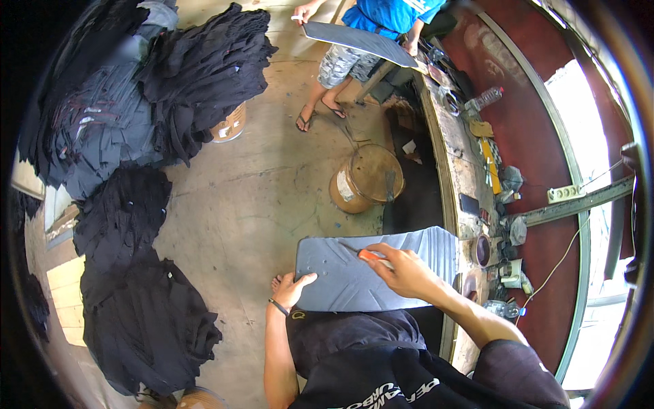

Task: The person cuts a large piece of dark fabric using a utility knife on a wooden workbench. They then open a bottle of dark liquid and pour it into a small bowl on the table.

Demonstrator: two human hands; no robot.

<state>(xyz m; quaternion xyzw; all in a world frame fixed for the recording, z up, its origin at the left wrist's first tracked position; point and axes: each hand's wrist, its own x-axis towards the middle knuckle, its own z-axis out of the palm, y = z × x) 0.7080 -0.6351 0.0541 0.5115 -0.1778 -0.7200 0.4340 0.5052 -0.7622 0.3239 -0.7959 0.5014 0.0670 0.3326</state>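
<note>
A grey, flat panel (340, 283) with a rounded corner lies across my lap, its surface creased and its right end showing several layered ridges. My left hand (289, 290) grips the panel's left edge, thumb on top and fingers underneath, mostly hidden. Over the panel's middle, my right hand (402, 269) is closed round a small tool with an orange handle (371, 255). A thin dark tip (349, 247) points left from it, close to the panel; whether it touches cannot be told.
Big piles of dark cloth pieces (146, 300) rise at the left. A round brown drum (375, 174) stands ahead. Along the right runs a wooden bench (449, 143) with a phone (469, 204), bottles and clutter. At the far side another person (354, 61) holds a similar panel (357, 42).
</note>
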